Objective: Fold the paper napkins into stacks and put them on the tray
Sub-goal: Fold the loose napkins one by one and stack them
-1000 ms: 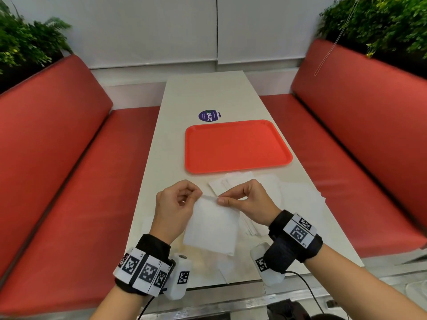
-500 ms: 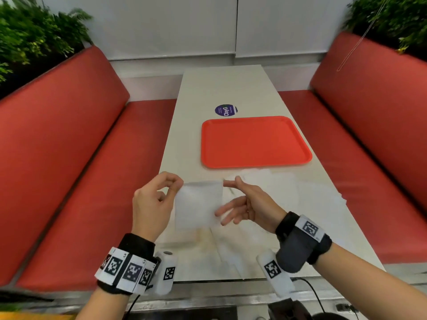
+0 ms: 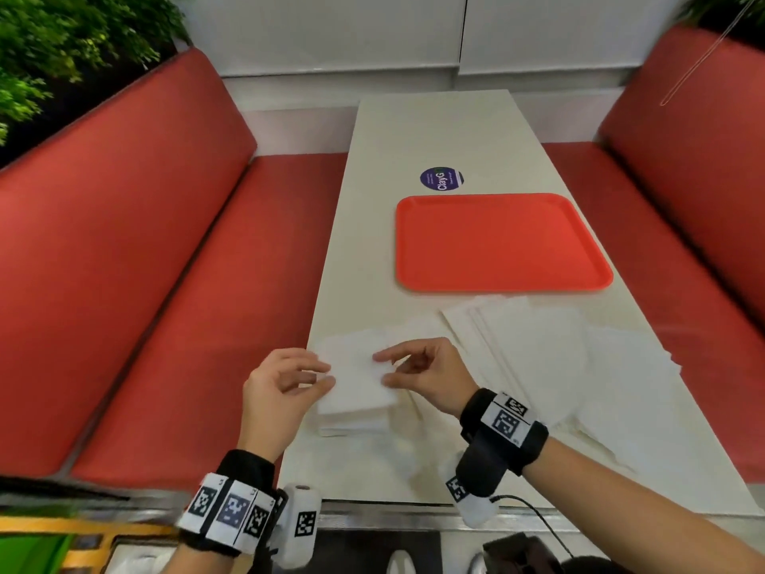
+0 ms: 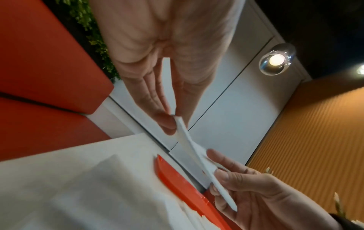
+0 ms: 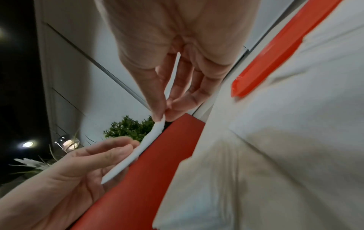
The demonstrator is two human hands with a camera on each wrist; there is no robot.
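Note:
Both hands hold one folded white napkin (image 3: 358, 368) by its opposite edges, just above a small stack of folded napkins (image 3: 356, 414) at the table's left edge. My left hand (image 3: 329, 374) pinches its left edge, and my right hand (image 3: 381, 369) pinches the right edge. In the left wrist view the napkin (image 4: 193, 149) shows edge-on in the air between the two hands. In the right wrist view the napkin (image 5: 145, 143) also shows edge-on in the air. The orange tray (image 3: 501, 242) lies farther back on the table, with nothing on it.
A loose spread of unfolded napkins (image 3: 538, 354) covers the table to the right of the hands, up to the tray's near rim. A round purple sticker (image 3: 441, 179) sits behind the tray. Red benches (image 3: 165, 263) flank the table on both sides.
The hands carried the folded napkin left and down, from hanging upright in front of me to lying flat just over the stack. The view swung left.

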